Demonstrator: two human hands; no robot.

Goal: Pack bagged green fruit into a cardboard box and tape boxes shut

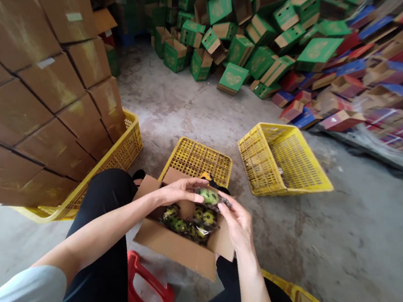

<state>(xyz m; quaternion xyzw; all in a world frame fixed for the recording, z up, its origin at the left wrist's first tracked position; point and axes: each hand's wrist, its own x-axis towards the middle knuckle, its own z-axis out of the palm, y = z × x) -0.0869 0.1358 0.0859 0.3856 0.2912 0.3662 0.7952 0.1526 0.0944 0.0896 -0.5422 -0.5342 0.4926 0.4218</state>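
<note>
Between my two hands is a clear plastic packet with a green and black item [208, 196] inside; its exact kind I cannot make out. My left hand [181, 191] grips its left end, thumb below and fingers over the top. At the other end, my right hand [237, 219] pinches it with thumb and fingers. Right under them, an open cardboard box [174, 244] has its flaps spread outward. Several similar green and black items in clear wrap [184, 225] lie in the box.
An upturned yellow crate [195, 159] stands behind the box, and another yellow crate [283, 158] lies tipped to its right. Stacked cartons [24, 97] rise at left. Green boxes [233, 77] are heaped at the back. A red stool [145, 277] is below my left arm.
</note>
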